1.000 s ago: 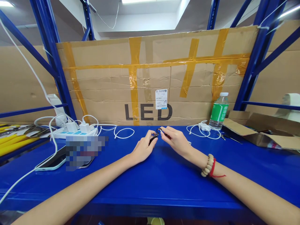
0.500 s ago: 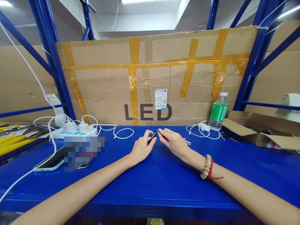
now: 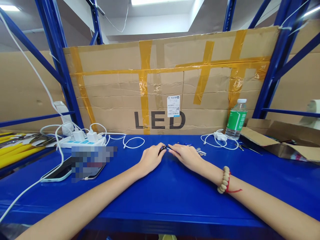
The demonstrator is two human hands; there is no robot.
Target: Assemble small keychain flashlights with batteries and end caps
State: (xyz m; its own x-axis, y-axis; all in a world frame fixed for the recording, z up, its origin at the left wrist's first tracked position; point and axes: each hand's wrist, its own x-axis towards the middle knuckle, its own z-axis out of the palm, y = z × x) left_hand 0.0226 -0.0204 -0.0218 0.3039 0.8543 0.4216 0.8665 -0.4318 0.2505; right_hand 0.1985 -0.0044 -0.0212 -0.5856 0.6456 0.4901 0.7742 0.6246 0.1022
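Note:
Both my hands meet at the middle of the blue shelf top (image 3: 160,196). My left hand (image 3: 150,159) and my right hand (image 3: 185,155) pinch a small black object (image 3: 163,148) between their fingertips, low against the surface. It is too small to name. A few small metal parts (image 3: 201,152) lie just right of my right hand. A bead bracelet and a red string (image 3: 224,180) circle my right wrist.
A taped cardboard sheet marked LED (image 3: 160,90) stands behind. At left are a power strip with white chargers (image 3: 82,140), cables, a phone (image 3: 60,171) and yellow-handled tools (image 3: 17,148). At right are a water bottle (image 3: 236,119), a white cable (image 3: 217,140) and an open carton (image 3: 282,140).
Both hands have sunk from slightly raised down onto the shelf surface, still pinched together on the small black object.

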